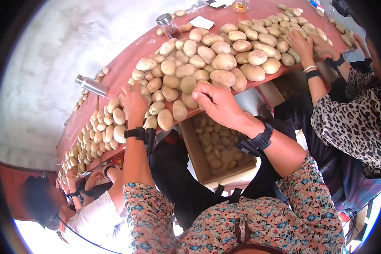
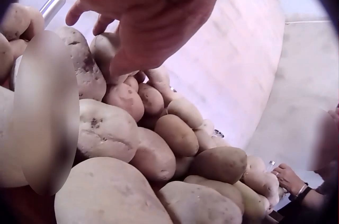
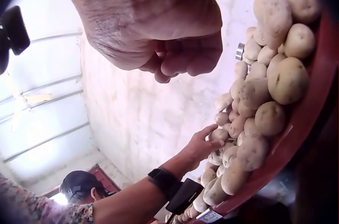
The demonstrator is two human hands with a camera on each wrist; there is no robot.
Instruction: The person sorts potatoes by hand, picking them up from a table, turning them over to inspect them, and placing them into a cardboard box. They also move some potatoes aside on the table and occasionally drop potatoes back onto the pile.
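- A long red table [image 1: 135, 46] is seen piled with potatoes; the heap of potatoes [image 1: 199, 63] nearest the wearer lies at about twelve o'clock from both hands.
- The left hand [image 1: 134, 103] is laid on the heap's near-left edge, its fingers held fairly straight against the potatoes; no potato is seen enclosed by it. In the left wrist view the fingers [image 2: 119, 38] are shown spread loosely and pointing down onto the pile.
- The right hand [image 1: 218, 103] is held at the near edge of the heap, its fingers curled inward. In the right wrist view the curled fingers [image 3: 185, 57] are shown closed into a loose fist, and nothing is seen inside them.
- One large potato [image 1: 222, 77] lies just beyond the right hand at about twelve o'clock, its long axis running roughly from nine to three o'clock; the right hand is judged the nearer of the two.
- A cardboard box [image 1: 190, 144] partly filled with potatoes is seen below the table edge, at about six o'clock from the right hand.
- Other people's hands are seen on further heaps at three and eight o'clock.
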